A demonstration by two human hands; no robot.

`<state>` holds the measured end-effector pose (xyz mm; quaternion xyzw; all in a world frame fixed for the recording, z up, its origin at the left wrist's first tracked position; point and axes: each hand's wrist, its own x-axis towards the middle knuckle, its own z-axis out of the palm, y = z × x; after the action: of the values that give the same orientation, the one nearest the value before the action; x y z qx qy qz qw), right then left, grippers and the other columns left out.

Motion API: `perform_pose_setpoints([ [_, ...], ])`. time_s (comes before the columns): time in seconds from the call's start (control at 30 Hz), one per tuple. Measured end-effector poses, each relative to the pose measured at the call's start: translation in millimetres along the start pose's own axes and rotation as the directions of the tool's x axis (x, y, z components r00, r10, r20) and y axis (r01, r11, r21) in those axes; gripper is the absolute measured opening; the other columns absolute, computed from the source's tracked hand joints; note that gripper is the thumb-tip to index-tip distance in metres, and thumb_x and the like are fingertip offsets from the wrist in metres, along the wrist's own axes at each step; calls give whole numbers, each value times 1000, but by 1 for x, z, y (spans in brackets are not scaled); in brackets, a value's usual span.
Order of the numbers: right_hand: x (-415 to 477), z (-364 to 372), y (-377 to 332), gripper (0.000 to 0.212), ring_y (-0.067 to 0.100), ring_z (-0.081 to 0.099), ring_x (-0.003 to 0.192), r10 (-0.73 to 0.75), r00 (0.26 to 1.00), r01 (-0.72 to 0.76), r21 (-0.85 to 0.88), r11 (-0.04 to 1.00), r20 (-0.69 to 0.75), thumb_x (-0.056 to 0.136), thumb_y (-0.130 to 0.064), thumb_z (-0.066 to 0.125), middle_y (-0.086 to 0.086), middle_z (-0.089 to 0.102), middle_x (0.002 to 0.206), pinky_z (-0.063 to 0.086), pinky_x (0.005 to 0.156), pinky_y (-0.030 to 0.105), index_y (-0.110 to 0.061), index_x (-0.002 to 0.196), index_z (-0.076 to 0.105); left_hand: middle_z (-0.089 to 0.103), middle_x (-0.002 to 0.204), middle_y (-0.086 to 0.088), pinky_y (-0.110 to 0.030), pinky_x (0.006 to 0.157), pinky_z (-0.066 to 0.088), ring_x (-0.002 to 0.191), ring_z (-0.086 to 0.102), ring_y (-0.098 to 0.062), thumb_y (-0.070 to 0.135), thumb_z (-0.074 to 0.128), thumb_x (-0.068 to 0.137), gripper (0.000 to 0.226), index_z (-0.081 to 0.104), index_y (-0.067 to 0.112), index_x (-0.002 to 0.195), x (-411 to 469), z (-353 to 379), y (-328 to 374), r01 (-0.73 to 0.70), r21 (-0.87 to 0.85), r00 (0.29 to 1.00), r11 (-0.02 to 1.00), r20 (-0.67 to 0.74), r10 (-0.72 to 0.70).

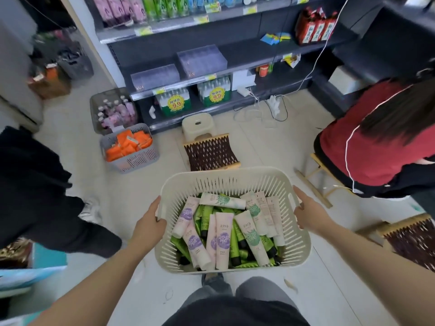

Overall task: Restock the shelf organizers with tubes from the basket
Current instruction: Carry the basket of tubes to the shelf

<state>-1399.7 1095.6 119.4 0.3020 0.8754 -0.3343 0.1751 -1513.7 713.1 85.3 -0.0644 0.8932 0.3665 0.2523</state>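
The cream basket (pixel 235 177), filled with tubes (pixel 223 234), is gripped at its side rims by the curled left hand (pixel 150 222) and right hand (pixel 306 215); clear shelf organizers (pixel 202 58) are seen beyond the basket.

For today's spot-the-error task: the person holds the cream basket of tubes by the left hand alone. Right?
No: both hands hold it. The left hand and right hand each grip a side of the basket, as the head view shows.
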Motion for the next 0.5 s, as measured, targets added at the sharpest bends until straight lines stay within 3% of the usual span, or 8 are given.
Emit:
perform_pose_setpoints([
  [0.07, 29, -10, -21, 70, 13, 55, 63, -4, 1000, 4, 5, 1000, -10, 86, -4, 37, 0, 55, 78, 45, 64, 25, -30, 148, 17, 61, 66, -1, -28, 57, 46, 61, 62, -22, 10, 43, 86, 70, 23, 43, 144, 27, -12, 16, 1, -5, 1000, 1000, -14, -1],
  [0.17, 74, -26, -52, 70, 12, 56, 59, -17, 1000, 17, 0, 1000, 7, 87, -3, 37, -5, 53, 66, 42, 53, 20, -29, 148, 17, 60, 69, 1, -26, 54, 44, 60, 62, -18, 10, 44, 86, 69, 23, 43, 144, 70, -28, 38, -5, 9, 1000, 1000, -29, 6],
  [0.27, 124, -41, -83, 68, 14, 58, 58, -43, 999, 43, -8, 999, 16, 87, -2, 37, -4, 55, 66, 42, 53, 22, -27, 148, 18, 69, 88, -10, -25, 55, 43, 61, 61, -16, 10, 45, 86, 68, 26, 40, 144, 116, -40, 64, 2, 12, 998, 1000, -62, -1],
  [0.37, 180, -56, -111, 69, 17, 60, 64, -112, 994, 113, -54, 992, 19, 83, -1, 38, -1, 58, 72, 42, 61, 24, -25, 146, 24, 68, 109, -15, -29, 67, 48, 71, 60, -22, 8, 46, 84, 68, 32, 38, 142, 162, -49, 86, 8, -24, 993, 1000, -121, -11],
  [0.5, 245, -76, -142, 69, 8, 58, 59, -172, 984, 175, -72, 982, 46, 82, -3, 37, -10, 55, 59, 37, 52, 19, -29, 145, 25, 67, 109, -15, -32, 70, 51, 80, 63, -28, 9, 46, 83, 66, 35, 42, 139, 210, -56, 113, 42, -54, 985, 998, -166, -50],
])
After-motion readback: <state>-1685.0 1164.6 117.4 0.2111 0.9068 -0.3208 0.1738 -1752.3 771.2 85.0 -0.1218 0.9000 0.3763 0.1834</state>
